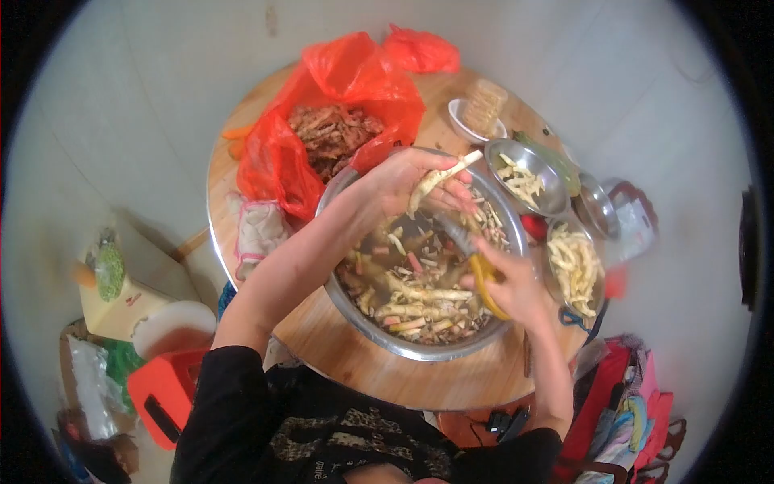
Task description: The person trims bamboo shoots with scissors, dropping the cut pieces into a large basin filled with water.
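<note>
My left hand (pixel 407 179) is closed around a pale, knobbly root (pixel 435 181) with a long stem end, above a large metal basin (pixel 427 352). In my right hand (pixel 520 286) is a pair of scissors with yellow handles (pixel 484 282); their blurred blades point up and left, just below the root. Murky water fills the basin, with several pale roots (pixel 427 305), pink-tinged stem pieces and small trimmings in it. To the right, a metal bowl holds several cleaned roots (pixel 574 270). Another metal bowl (pixel 552 165) behind it has fewer pieces.
A red plastic bag (pixel 274 165) with brown, unpeeled-looking roots (pixel 334 137) stands open at the back left of the round wooden table (pixel 387 383). Beside it lies a white glove (pixel 260 226). A white bowl (pixel 459 113) sits at the back. A red stool (pixel 165 395) is at lower left.
</note>
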{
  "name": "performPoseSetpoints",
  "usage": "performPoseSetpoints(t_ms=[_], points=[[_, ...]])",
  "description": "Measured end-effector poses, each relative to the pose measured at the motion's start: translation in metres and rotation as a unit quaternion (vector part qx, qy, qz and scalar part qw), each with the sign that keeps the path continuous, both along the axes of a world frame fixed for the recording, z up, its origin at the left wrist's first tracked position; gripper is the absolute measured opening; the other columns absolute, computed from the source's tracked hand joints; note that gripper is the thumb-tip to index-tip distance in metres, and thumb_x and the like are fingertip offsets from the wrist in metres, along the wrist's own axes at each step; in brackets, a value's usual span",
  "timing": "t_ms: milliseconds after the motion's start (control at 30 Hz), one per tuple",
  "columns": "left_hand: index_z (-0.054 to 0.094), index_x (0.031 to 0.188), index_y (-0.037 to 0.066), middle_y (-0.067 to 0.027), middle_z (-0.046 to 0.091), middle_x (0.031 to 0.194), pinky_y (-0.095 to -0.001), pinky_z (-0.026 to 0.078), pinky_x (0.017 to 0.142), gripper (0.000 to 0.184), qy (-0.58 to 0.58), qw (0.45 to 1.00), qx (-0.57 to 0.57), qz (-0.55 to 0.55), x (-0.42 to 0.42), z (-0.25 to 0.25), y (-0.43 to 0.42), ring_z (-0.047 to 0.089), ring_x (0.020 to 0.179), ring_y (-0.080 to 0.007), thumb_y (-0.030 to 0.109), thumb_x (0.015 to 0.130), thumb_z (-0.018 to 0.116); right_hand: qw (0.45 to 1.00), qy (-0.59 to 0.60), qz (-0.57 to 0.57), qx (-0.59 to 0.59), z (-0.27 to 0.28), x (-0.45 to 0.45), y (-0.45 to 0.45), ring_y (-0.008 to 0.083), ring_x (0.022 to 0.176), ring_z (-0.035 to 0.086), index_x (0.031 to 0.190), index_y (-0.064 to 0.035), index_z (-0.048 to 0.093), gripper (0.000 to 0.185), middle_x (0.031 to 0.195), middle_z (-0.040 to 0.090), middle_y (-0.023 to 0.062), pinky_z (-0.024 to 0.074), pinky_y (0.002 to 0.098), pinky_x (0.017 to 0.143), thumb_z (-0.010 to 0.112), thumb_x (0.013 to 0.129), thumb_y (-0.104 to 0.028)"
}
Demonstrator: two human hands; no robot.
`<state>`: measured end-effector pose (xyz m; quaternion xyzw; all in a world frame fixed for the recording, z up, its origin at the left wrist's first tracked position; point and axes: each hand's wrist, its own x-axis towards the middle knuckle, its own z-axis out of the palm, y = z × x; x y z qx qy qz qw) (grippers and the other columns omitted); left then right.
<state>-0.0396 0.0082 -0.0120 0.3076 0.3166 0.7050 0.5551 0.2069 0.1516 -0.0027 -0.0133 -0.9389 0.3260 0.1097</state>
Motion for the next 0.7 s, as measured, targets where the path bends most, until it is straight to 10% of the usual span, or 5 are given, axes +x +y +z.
performPoseSetpoints(t_ms=[233, 400, 500, 567, 700], points=[[0.061, 0.111, -0.004, -0.0189, 0.073, 0.091, -0.0446, 0.053, 0.095, 0.034, -0.016, 1.000, -0.012, 0.013, 0.000, -0.001, 0.001, 0.069, 0.102, -0.0386, 0.026, 0.096, 0.057, 0.999, 0.046, -0.030, -0.005, 0.003, -0.002, -0.004, 0.0223, 0.093, 0.072, 0.135, -0.0090, 0.060, 0.065, 0.113, 0.072, 0.0155, 0.0538, 0.0349, 0.084, 0.083, 0.074, -0.010], [0.062, 0.107, -0.006, -0.0212, 0.072, 0.094, -0.0435, 0.054, 0.092, 0.029, 0.020, 0.995, -0.049, 0.090, 0.002, -0.017, 0.015, 0.070, 0.098, -0.0363, 0.021, 0.098, 0.055, 0.980, -0.051, 0.031, 0.191, 0.011, 0.004, -0.007, 0.0335, 0.078, 0.068, 0.131, -0.0149, 0.064, 0.062, 0.090, 0.069, 0.0135, 0.0555, 0.0410, 0.072, 0.080, 0.075, -0.036], [0.066, 0.106, -0.001, -0.0226, 0.071, 0.098, -0.0434, 0.054, 0.089, 0.025, 0.281, 0.929, -0.129, 0.202, -0.002, -0.043, 0.030, 0.069, 0.093, -0.0368, 0.020, 0.094, 0.059, 0.961, -0.030, -0.021, 0.274, 0.030, 0.015, -0.010, 0.0326, 0.074, 0.068, 0.130, -0.0170, 0.065, 0.062, 0.089, 0.066, 0.0122, 0.0552, 0.0401, 0.069, 0.079, 0.073, -0.036], [0.068, 0.108, 0.006, -0.0191, 0.071, 0.101, -0.0465, 0.053, 0.087, 0.026, 0.661, 0.691, -0.223, 0.190, 0.006, -0.053, 0.031, 0.068, 0.090, -0.0383, 0.020, 0.087, 0.065, 0.952, -0.074, -0.044, 0.294, 0.044, 0.024, -0.008, 0.0321, 0.076, 0.068, 0.130, -0.0173, 0.065, 0.063, 0.090, 0.066, 0.0126, 0.0549, 0.0402, 0.069, 0.079, 0.071, -0.037], [0.071, 0.109, 0.011, -0.0165, 0.070, 0.105, -0.0441, 0.050, 0.092, 0.030, 0.783, 0.560, -0.224, 0.151, 0.023, -0.076, 0.027, 0.065, 0.104, -0.0331, 0.020, 0.081, 0.065, 0.919, -0.160, 0.012, 0.360, 0.066, 0.021, -0.001, 0.0330, 0.085, 0.068, 0.126, -0.0165, 0.067, 0.058, 0.092, 0.067, 0.0144, 0.0539, 0.0429, 0.072, 0.078, 0.072, -0.036]])
